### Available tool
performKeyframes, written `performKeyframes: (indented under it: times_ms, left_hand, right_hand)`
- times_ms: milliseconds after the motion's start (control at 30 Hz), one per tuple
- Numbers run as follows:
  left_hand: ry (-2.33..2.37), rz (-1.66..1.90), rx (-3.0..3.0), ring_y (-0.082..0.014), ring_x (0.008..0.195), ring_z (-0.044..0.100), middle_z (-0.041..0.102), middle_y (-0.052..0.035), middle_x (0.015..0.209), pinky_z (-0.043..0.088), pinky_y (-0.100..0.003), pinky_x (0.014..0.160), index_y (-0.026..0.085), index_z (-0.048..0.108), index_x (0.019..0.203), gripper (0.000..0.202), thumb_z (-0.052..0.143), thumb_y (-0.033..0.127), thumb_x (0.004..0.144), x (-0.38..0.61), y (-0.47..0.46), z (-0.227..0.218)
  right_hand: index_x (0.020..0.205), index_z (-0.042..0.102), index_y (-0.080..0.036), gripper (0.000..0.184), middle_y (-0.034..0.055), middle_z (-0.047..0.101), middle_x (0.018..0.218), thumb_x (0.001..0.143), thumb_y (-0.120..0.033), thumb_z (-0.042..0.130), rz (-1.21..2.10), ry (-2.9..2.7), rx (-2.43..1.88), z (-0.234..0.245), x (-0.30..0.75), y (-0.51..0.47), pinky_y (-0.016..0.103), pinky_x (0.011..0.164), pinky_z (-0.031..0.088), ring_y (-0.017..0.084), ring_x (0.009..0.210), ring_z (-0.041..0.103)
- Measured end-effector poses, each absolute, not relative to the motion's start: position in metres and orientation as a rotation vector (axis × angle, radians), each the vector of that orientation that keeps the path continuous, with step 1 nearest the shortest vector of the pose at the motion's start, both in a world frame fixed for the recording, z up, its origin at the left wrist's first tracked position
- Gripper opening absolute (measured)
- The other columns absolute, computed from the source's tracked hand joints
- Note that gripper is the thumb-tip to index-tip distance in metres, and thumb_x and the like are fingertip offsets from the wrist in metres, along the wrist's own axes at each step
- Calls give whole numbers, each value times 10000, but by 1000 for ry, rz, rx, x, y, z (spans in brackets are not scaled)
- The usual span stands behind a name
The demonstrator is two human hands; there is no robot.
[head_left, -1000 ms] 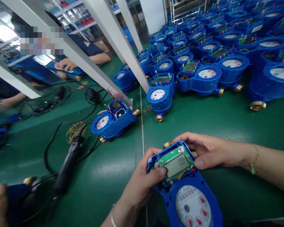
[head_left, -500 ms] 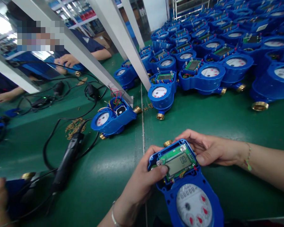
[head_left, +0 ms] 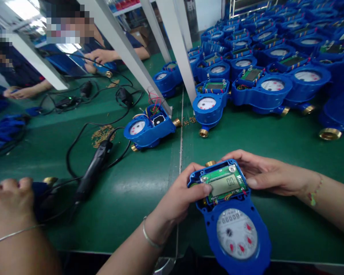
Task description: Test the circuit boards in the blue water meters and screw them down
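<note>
Workbench [head_left: 149, 175] with a green top carries a crowd of blue water meters [head_left: 262, 95] at far right. One open-topped water meter [head_left: 206, 214] is held, tilted, over the near edge. Beyond it, left of centre, lies a second open meter [head_left: 150, 133] with loose red wires. Nearer left rests a corded black screwdriver [head_left: 93, 168]. The left hand [head_left: 185, 193] grasps the held meter's left side, thumb on the LCD [head_left: 224, 186]; the right hand [head_left: 263, 173] grips its right side. The LCD shows two zeros. Tiny brass-coloured pieces [head_left: 102, 135] lie scattered past the screwdriver.
</note>
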State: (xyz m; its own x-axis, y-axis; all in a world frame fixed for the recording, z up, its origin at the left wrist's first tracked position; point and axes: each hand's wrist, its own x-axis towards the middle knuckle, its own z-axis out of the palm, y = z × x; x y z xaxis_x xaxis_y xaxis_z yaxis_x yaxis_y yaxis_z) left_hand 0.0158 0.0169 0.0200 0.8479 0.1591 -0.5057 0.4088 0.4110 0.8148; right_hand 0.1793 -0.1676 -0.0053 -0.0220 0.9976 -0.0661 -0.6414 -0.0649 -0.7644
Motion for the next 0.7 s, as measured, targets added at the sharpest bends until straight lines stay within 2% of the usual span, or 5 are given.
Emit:
performKeyframes:
  times_ms: [167, 400, 700]
  left_hand:
    - [545, -131, 1170, -110, 647, 532, 600, -6, 751, 397, -230, 585, 155, 512, 900, 429, 793, 330, 628, 15, 12, 21]
    - [498, -108, 1133, -92, 629, 514, 585, 26, 735, 381, -240, 590, 164, 487, 880, 411, 787, 303, 635, 15, 9, 22]
    - [488, -104, 1106, -103, 624, 532, 587, 21, 722, 403, -243, 576, 171, 487, 866, 396, 785, 306, 642, 15, 9, 22]
  right_hand:
    - [1297, 437, -188, 537, 138, 500, 1328, 836, -343, 666, 1472, -596, -839, -2, 172, -170, 433, 1020, 395, 276, 1216, 510]
    - [1239, 479, -208, 476, 101, 575, 1206, 824, -307, 690, 1419, -592, -932, -4, 168, -168, 369, 933, 481, 230, 1104, 592]
    - [1220, 484, -252, 453, 90, 537, 1286, 820, -327, 682, 1340, -597, -998, -3, 163, -168, 378, 931, 500, 228, 1121, 583]
